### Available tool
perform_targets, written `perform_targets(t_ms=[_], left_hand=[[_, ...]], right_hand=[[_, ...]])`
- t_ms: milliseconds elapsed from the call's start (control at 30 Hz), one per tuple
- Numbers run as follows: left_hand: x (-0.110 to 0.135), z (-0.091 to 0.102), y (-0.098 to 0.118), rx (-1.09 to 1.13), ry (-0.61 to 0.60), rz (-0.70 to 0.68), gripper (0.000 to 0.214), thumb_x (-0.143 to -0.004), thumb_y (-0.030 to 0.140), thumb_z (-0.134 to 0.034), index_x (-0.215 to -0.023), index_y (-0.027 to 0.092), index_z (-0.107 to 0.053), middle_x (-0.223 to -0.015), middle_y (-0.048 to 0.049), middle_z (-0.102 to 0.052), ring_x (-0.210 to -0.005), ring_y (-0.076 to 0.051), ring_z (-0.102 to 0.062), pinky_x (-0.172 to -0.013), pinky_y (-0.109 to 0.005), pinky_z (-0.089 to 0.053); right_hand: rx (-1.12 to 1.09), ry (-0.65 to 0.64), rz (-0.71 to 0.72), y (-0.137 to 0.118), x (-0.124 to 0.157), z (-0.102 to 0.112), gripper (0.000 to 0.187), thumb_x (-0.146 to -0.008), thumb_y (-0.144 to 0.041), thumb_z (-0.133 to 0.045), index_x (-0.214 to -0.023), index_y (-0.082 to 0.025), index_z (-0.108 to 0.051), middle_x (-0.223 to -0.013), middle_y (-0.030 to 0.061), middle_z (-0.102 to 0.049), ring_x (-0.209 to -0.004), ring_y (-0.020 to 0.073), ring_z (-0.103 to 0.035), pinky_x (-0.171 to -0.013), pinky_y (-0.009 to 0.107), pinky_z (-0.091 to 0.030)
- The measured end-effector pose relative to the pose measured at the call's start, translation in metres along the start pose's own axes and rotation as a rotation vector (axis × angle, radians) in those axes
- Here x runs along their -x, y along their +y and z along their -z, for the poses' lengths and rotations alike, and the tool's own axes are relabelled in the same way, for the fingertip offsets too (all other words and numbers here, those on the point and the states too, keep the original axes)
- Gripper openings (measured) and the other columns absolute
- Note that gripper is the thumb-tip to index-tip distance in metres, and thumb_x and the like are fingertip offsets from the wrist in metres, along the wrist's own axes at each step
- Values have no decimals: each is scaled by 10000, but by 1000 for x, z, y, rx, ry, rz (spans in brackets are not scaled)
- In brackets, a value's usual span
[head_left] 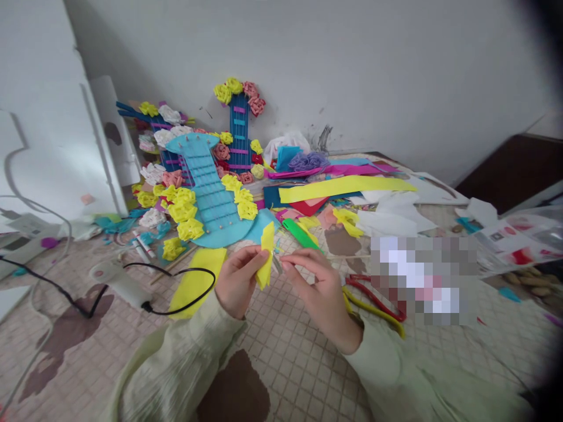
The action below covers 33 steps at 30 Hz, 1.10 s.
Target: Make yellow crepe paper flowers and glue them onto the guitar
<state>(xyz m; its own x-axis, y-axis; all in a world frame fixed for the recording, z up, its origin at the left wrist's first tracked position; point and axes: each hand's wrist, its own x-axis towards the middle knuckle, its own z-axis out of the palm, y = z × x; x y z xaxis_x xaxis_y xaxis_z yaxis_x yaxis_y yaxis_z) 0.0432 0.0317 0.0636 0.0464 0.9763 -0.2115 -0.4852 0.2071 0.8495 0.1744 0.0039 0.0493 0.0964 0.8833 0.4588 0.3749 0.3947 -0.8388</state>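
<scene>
My left hand (pixel 240 278) pinches a folded strip of yellow crepe paper (pixel 265 258), held upright above the table. Close to its right, my right hand (pixel 319 287) has thumb and forefinger pressed together at a thin greyish sliver (pixel 277 265), too blurred to name. Behind both hands stands a light-blue board shaped like a stringed instrument (pixel 211 199), with yellow paper flowers (pixel 182 211) along its sides. A green-handled cutter or marker (pixel 301 234) lies just beyond my fingers. Red and yellow tool handles (pixel 380 302) show beside my right wrist.
A white corded device (pixel 119 284) lies at left, its black cable looping over a yellow paper sheet (pixel 197 275). Dark-blue decorated boards (pixel 240 132) lean at the wall. Paper strips (pixel 347 189) and scraps cover the back right; a plastic bag (pixel 523 237) sits far right.
</scene>
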Motion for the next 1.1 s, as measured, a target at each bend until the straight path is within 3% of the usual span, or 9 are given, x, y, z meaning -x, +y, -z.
perform_targets(t_ms=[233,567,900,1100], left_hand=[[3,-1,-9,135,68,149,121,-527,152,-735,-596,135,-637,-584,27,-612,-583,-72,-549,-561,-169,-424],[12,-5,-15,241,146,206,88,-562,120,-722,-575,141,-637,-587,24,-635,-583,-67,-566,-556,-162,-430],[15,-8,-21,133,93,47,141,-484,181,-767,-585,167,-669,-584,27,-644,-549,-65,-544,-506,-168,-394],[11,-4,-29,95,133,-28,177,-444,210,-788,-582,183,-680,-561,36,-641,-523,-62,-511,-531,-190,-397]], right_hand=[[28,-50,-43,2,-1,0,141,-785,-285,-560,-845,-247,-682,-811,22,-646,-829,182,-555,-791,374,-421],[-33,-86,-83,-2,1,-4,163,-789,-286,-545,-850,-258,-693,-803,25,-650,-817,187,-566,-778,368,-434],[-161,-105,-176,-2,-2,-3,182,-776,-327,-551,-836,-246,-703,-760,28,-657,-791,184,-581,-753,344,-451],[-299,-144,-292,-2,-3,-2,177,-744,-328,-587,-839,-238,-707,-774,24,-683,-796,189,-611,-751,337,-472]])
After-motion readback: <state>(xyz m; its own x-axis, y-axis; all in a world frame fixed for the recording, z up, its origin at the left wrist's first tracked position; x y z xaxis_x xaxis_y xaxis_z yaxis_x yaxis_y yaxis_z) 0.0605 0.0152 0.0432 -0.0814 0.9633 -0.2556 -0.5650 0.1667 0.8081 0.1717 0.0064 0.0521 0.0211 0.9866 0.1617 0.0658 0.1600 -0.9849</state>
